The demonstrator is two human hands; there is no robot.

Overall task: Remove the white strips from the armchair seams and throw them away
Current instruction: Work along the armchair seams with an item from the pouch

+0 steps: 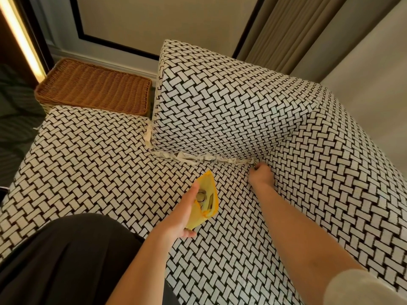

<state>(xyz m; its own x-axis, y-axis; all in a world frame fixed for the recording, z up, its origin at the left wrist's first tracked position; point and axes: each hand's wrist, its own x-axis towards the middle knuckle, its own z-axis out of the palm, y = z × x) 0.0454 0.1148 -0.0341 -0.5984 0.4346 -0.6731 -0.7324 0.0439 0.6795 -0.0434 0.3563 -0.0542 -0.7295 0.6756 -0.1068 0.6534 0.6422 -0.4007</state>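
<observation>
Right hand [261, 173] at white strip [198, 159], left hand [180, 214] holding yellow pouch [208, 194]

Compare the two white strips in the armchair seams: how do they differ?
The long strip lies along the seam under the backrest; the short strip runs up the seam at its left end. The right hand is at the long strip's end; no hand is near the short strip. Both are white, crumpled, tucked in seams.

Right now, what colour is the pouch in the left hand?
The pouch is yellow; the head view shows it.
</observation>
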